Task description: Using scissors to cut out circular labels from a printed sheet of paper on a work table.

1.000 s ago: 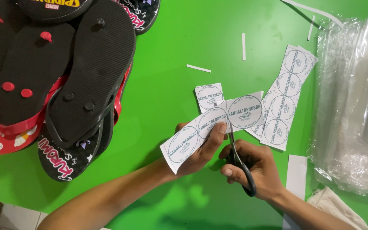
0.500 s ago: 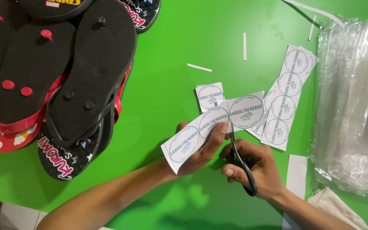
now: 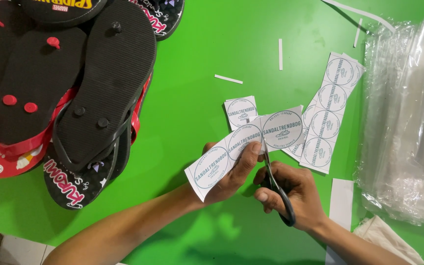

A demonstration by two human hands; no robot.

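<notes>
Black-handled scissors (image 3: 278,189) sit gripped in the right hand (image 3: 290,194), blades mostly hidden behind the paper strip of round labels (image 3: 246,142) pinched by the left hand (image 3: 231,172). Farther right lie more label strips (image 3: 330,113) beside clear plastic bags (image 3: 408,122); far left, stacked flip-flops (image 3: 69,93) run off the picture's edge on the green table (image 3: 197,59).

Sandal-packing workbench: flip-flops (image 3: 74,98), plastic bags (image 3: 408,122)

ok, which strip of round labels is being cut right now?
The three-label strip held in the left hand, with the scissors in the right hand at it. The longer strips lie untouched on the table.
</notes>
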